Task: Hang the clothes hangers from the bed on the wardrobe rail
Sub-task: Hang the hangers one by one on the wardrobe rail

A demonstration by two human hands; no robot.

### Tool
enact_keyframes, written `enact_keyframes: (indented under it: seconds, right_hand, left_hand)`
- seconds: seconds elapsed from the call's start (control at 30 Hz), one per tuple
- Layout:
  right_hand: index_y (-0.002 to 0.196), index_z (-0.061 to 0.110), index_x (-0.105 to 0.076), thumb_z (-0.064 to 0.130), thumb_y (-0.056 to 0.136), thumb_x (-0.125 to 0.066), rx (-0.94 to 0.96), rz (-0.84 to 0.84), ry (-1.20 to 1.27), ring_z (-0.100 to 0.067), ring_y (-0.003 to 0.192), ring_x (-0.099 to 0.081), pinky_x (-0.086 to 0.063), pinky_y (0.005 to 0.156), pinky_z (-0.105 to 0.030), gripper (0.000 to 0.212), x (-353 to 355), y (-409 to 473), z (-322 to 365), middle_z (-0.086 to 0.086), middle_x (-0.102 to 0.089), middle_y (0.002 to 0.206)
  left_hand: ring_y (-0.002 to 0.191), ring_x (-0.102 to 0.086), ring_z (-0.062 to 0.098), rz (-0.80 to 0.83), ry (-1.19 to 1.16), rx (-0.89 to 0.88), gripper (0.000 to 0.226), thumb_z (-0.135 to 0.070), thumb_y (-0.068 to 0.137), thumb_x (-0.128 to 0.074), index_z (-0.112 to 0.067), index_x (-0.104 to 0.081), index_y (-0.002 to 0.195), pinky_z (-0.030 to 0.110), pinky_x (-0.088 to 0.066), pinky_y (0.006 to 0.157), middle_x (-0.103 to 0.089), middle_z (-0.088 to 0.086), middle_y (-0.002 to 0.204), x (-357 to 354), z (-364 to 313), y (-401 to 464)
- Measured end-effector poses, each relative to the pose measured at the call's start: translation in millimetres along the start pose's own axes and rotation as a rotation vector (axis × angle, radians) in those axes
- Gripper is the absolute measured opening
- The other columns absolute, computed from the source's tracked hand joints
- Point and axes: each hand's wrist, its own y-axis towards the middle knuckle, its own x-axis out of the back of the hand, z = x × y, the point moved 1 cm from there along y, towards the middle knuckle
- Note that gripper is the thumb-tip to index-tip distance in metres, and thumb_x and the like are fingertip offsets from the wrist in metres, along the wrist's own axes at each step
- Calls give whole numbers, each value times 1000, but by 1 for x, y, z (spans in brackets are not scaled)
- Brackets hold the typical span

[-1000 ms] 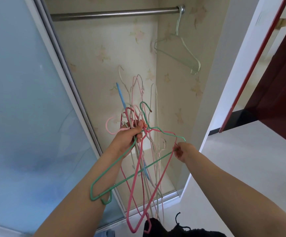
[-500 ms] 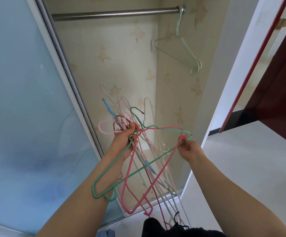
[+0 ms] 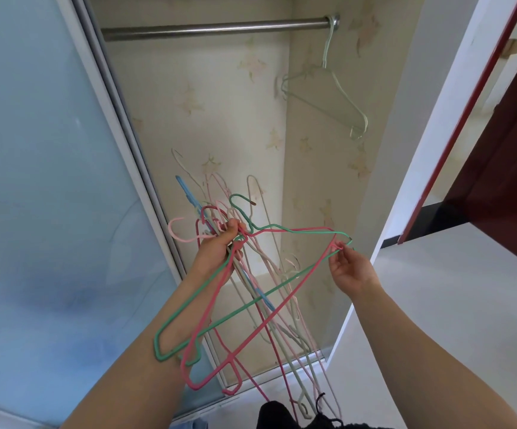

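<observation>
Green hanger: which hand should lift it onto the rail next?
Right, probably. The right hand pinches only the green hanger's corner, below the rail's free span; the left hand is clamping the whole bundle.

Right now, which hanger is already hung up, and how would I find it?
Look up at the metal rail across the top of the wardrobe. Follow it to its right end, by the side wall, where one pale green hanger hooks over it. It hangs alone, while every other hanger is bunched in the left hand.
</observation>
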Motion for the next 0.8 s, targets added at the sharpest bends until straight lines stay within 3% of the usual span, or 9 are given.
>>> enact_keyframes:
  seconds: [0.17, 0.4, 0.47, 0.53, 0.6, 0.7, 0.77, 0.8]
  right_hand:
    - [97, -1, -62, -4, 77, -58, -9, 12, 10, -18, 68, -68, -57, 61, -24, 20, -3, 1, 2, -9, -68, 84]
    - [98, 4, -70, 0, 40, -89, -15, 202, 20, -8, 63, -62, -53, 56, -21, 61, -3, 12, 7, -3, -71, 102]
    - [92, 6, -72, 9, 51, -88, 1, 201, -19, -6, 60, -60, -52, 55, -19, 44, -5, 11, 8, -2, -73, 100]
    - [84, 10, -72, 24, 80, -70, 32, 130, -68, -6, 55, -59, -53, 56, -20, 15, -9, 8, 8, 0, -73, 83]
    - [87, 13, -66, 36, 97, -47, 34, 46, -165, -8, 52, -55, -51, 66, -25, 32, -11, 10, 9, 4, -62, 59]
    - [81, 12, -56, 46, 98, -42, -50, -127, -257, -11, 51, -45, -49, 68, -30, 41, -18, 11, 8, 4, -47, 42]
    - [84, 9, -52, 47, 93, -52, -128, -229, -308, -17, 53, -51, -56, 62, -36, 40, -25, 7, 5, -6, -54, 54]
    - [93, 7, -51, 45, 91, -58, -164, -256, -344, -24, 64, -59, -59, 63, -42, 39, -27, 4, 2, -13, -56, 72]
  left_hand:
    - [44, -46, 5, 35, -4, 8, 25, -21, 96, -53, -10, -68, 78, 18, -41, 41, -62, -3, 69, -1, -4, -2]
    - [41, -43, 3, 63, -41, 28, 23, -24, 97, -51, -10, -62, 82, 16, -37, 40, -57, -7, 59, -1, -10, 0]
    - [41, -45, 3, 75, -47, 36, 24, -25, 96, -51, -11, -62, 81, 17, -37, 39, -56, -6, 57, 0, -11, 0]
    - [41, -48, 4, 74, -80, 39, 23, -25, 95, -52, -11, -63, 80, 16, -38, 39, -58, -5, 58, 1, -13, 1]
    - [41, -50, 4, 90, -107, 30, 19, -24, 92, -55, -11, -62, 80, 16, -37, 38, -60, -5, 60, 1, -13, 1]
    - [41, -49, 4, 75, -118, -7, 16, -22, 91, -59, -12, -63, 79, 16, -36, 36, -60, -4, 64, 0, -8, 4]
    - [41, -48, 4, 3, -113, -24, 17, -23, 91, -60, -14, -65, 78, 16, -36, 37, -61, -4, 64, 0, -6, 6]
    - [41, -47, 4, -33, -126, -22, 18, -23, 92, -60, -15, -66, 78, 16, -37, 37, -61, -4, 64, 0, -7, 8]
